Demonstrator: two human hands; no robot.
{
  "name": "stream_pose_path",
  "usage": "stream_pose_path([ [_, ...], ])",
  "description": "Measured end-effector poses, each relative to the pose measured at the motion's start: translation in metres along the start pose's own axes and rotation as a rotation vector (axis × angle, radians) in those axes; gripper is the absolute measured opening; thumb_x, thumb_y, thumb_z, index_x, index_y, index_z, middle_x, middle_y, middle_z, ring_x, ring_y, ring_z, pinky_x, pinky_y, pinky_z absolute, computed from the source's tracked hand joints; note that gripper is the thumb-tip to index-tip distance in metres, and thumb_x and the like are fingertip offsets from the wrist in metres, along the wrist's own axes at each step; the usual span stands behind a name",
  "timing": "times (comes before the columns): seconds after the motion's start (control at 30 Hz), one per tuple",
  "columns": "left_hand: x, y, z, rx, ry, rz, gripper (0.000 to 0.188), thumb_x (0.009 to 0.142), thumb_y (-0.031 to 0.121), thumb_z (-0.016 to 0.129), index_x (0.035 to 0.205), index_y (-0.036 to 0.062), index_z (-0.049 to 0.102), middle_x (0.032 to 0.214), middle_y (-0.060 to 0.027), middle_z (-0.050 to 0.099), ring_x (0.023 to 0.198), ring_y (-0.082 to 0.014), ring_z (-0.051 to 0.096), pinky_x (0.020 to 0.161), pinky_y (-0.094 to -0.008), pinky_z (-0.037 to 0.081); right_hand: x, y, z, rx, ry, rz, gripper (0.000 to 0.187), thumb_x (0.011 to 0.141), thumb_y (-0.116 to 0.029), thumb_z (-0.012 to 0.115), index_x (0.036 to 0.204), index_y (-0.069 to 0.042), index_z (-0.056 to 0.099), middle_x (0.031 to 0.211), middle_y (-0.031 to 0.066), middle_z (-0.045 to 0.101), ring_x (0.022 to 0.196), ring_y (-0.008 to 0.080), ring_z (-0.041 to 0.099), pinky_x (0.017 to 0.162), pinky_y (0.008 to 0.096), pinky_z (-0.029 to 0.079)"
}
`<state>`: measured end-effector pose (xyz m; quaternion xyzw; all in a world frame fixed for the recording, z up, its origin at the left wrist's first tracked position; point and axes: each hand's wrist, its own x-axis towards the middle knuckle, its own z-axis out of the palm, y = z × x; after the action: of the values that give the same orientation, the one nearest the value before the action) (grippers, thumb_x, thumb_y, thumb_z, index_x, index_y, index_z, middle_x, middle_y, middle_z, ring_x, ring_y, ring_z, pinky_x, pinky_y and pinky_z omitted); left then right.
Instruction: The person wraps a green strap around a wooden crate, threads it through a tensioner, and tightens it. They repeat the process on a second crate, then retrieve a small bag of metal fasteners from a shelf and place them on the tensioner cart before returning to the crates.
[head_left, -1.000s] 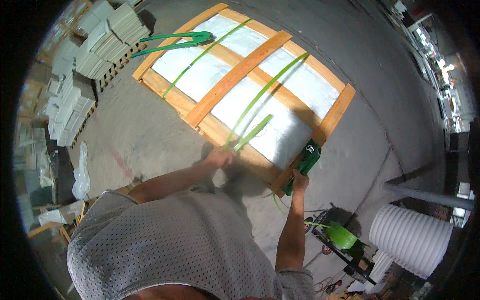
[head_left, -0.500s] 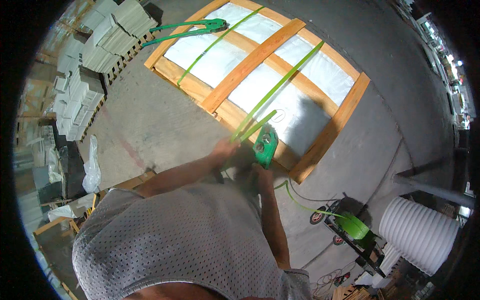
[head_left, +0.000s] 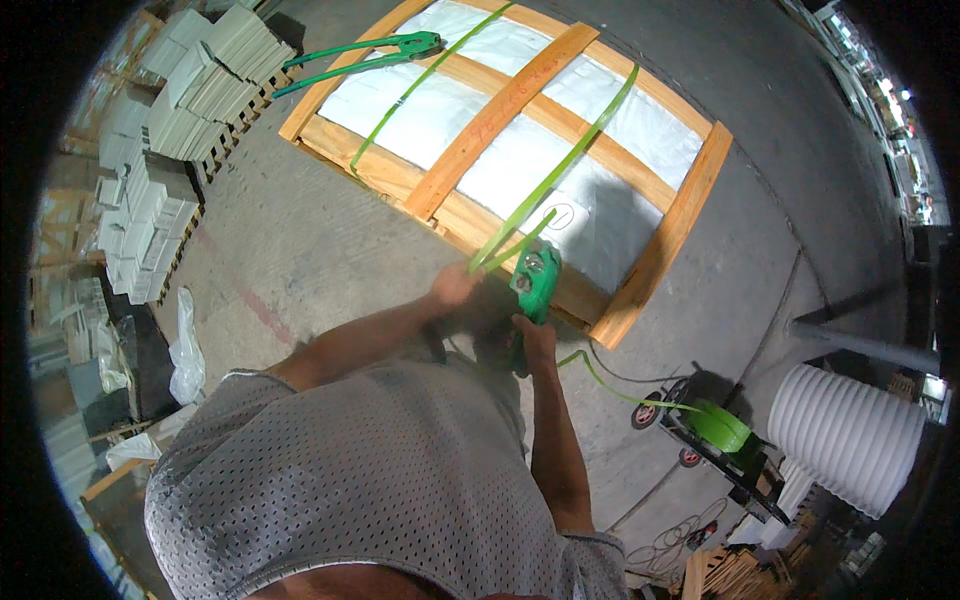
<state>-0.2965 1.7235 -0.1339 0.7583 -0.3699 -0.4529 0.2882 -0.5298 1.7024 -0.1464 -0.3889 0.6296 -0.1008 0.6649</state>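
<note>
My left hand (head_left: 458, 285) is closed around the green strap (head_left: 528, 208) at the near side of a wood-framed crate (head_left: 480, 130) wrapped in white. That strap runs across the crate's top, and a short free end sticks up beside it. In my right hand (head_left: 538, 343) is a green strapping tensioner (head_left: 536, 280), gripped by its handle. Its head is at the crate's near edge, close to the strap's free end; whether strap is threaded in it I cannot tell. A second green strap (head_left: 400, 103) crosses the crate farther left.
A long-handled green strapping sealer (head_left: 418, 44) lies on the crate's far left corner. Stacked pale slabs (head_left: 150, 215) stand on pallets at left. To the right are a strap coil (head_left: 720, 428) on a wheeled cart and a ribbed white roll (head_left: 850, 440). Strap trails from the coil toward me.
The view has shifted slightly. Both hands have moved a little toward the crate, and the tensioner's head is nearer the strap's free end. Both grips stay the same.
</note>
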Motion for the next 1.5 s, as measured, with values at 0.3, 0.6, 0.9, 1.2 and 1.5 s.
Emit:
stream_pose_path([
  [0.3, 0.018, 0.023, 0.012, 0.082, 0.118, 0.169, 0.036, 0.092, 0.033, 0.056, 0.096, -0.0017, 0.065, 0.072, -0.0128, 0.065, 0.066, -0.0210, 0.060, 0.064, -0.0376, 0.047, 0.003, 0.006, 0.003, -0.052, 0.071, -0.127, 0.027, 0.078, -0.025, 0.071, 0.073, 0.000, 0.063, 0.060, 0.0081, 0.060, 0.050, 0.0188, 0.060, 0.048, 0.0336, 0.047],
  [0.6, 0.016, -0.009, 0.013, -0.060, 0.010, -0.044, 0.035, 0.092, 0.033, 0.058, 0.084, -0.0011, 0.062, 0.059, -0.0040, 0.052, 0.052, -0.0134, 0.047, 0.050, -0.0325, 0.040, 0.012, 0.017, -0.004, -0.133, 0.050, -0.260, 0.028, 0.078, -0.025, 0.071, 0.076, 0.001, 0.064, 0.060, 0.0085, 0.061, 0.050, 0.0186, 0.061, 0.048, 0.0337, 0.046],
  [0.9, 0.017, -0.007, 0.007, 0.189, 0.048, -0.013, 0.041, 0.091, 0.039, 0.057, 0.091, -0.0017, 0.063, 0.064, -0.0104, 0.058, 0.060, -0.0201, 0.056, 0.060, -0.0379, 0.046, 0.017, 0.022, -0.006, -0.161, 0.011, -0.333, 0.026, 0.079, -0.024, 0.069, 0.074, 0.000, 0.063, 0.059, 0.0091, 0.061, 0.049, 0.0192, 0.061, 0.047, 0.0334, 0.046],
  [1.2, 0.025, -0.011, 0.009, 0.235, -0.028, 0.031, 0.040, 0.092, 0.040, 0.057, 0.092, 0.0006, 0.065, 0.064, -0.0077, 0.057, 0.061, -0.0177, 0.055, 0.061, -0.0358, 0.046, 0.020, 0.026, -0.005, -0.178, 0.042, -0.115, 0.035, 0.077, -0.034, 0.071, 0.087, -0.001, 0.067, 0.072, 0.0116, 0.068, 0.067, 0.0246, 0.067, 0.064, 0.0404, 0.050],
  [1.5, 0.004, -0.044, 0.064, -0.078, 0.049, 0.017, 0.033, 0.095, 0.033, 0.055, 0.093, 0.0019, 0.066, 0.072, -0.0051, 0.062, 0.067, -0.0167, 0.057, 0.063, -0.0343, 0.047, 0.013, 0.022, 0.018, -0.839, 0.208, -0.545, 0.035, 0.075, -0.035, 0.072, 0.082, 0.000, 0.068, 0.078, 0.0190, 0.068, 0.068, 0.0296, 0.067, 0.062, 0.0403, 0.052],
])
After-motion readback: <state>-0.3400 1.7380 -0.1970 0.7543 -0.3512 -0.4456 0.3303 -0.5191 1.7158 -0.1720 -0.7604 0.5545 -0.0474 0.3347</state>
